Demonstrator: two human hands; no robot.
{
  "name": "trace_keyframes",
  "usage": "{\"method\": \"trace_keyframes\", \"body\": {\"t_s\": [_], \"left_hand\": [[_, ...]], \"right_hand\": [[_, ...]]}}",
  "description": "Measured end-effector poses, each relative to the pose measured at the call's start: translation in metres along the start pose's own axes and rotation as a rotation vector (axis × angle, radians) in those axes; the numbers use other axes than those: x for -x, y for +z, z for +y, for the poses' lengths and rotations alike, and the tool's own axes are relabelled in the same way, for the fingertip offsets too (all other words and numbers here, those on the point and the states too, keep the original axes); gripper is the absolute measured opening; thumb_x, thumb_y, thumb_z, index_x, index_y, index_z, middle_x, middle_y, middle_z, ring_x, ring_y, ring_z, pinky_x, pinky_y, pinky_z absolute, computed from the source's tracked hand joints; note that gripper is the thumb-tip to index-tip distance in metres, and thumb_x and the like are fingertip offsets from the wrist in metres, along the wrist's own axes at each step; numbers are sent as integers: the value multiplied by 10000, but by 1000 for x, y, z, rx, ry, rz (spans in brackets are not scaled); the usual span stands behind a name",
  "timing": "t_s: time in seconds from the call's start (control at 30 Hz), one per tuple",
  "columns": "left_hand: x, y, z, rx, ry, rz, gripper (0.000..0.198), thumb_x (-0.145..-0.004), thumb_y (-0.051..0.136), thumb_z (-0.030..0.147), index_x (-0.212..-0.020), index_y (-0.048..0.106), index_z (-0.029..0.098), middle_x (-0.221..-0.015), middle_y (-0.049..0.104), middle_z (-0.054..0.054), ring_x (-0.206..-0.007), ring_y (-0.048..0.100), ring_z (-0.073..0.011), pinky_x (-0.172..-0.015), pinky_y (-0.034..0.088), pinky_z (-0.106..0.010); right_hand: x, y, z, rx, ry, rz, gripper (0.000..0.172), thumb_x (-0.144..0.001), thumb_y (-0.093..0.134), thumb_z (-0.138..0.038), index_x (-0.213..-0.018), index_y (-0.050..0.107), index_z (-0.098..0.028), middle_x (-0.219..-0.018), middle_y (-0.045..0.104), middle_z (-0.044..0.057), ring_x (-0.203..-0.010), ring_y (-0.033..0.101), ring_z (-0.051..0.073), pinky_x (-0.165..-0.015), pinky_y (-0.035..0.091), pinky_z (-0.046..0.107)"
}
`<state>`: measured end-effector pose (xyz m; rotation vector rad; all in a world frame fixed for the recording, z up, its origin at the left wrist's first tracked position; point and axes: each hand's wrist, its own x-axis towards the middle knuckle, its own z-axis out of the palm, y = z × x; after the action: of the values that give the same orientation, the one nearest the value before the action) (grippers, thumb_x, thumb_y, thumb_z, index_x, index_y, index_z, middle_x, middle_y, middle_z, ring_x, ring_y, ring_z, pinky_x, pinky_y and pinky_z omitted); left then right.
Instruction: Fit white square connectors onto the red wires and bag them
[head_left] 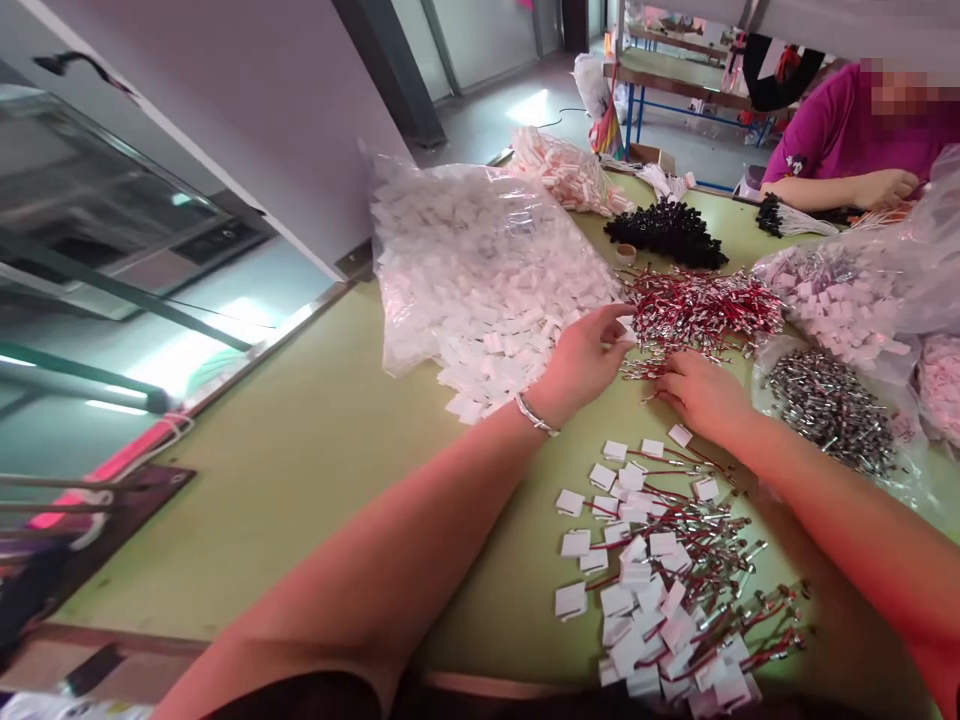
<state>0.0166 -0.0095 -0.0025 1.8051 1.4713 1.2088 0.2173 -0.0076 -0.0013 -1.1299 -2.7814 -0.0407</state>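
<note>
At one o'clock my left fingers (613,354) pinch a plug (627,330); right fingers (669,386) curl, hold unclear, at wires (637,368), likely bendy, best gripped endwise.

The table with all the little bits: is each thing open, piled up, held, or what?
Left hand: pinching a white piece
Right hand: curled at the red wires
Red wires: heaped
Big clear bag: open, white pieces spilling out
Black pieces: heaped
Metal pieces: heaped on clear plastic
White-ended wires: lying loose, overlapping
</note>
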Motion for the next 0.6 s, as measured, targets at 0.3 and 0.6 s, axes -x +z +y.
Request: {"method": "trace_keyframes", "body": {"t_s": [0.3, 0.6], "left_hand": [[9, 17, 4, 710, -237, -95, 298, -672, 718, 144, -956, 626, 142, -977, 676, -56, -916, 619, -135, -871, 507, -308], [21, 20, 12, 505, -108, -202, 231, -736, 654, 159, -956, 583, 161, -1008, 677, -61, -951, 636, -151, -900, 528, -330]], "right_hand": [[18, -12, 13, -515, 281, 298, 140, -869, 548, -288, -858, 669, -219, -737, 674, 9, -622, 574, 149, -607, 443, 295], [28, -15, 7, -262, 241, 217, 232, -905, 467, -244, -880, 697, -227, -825, 694, 38, -707, 591, 159, -626, 393, 293]]}}
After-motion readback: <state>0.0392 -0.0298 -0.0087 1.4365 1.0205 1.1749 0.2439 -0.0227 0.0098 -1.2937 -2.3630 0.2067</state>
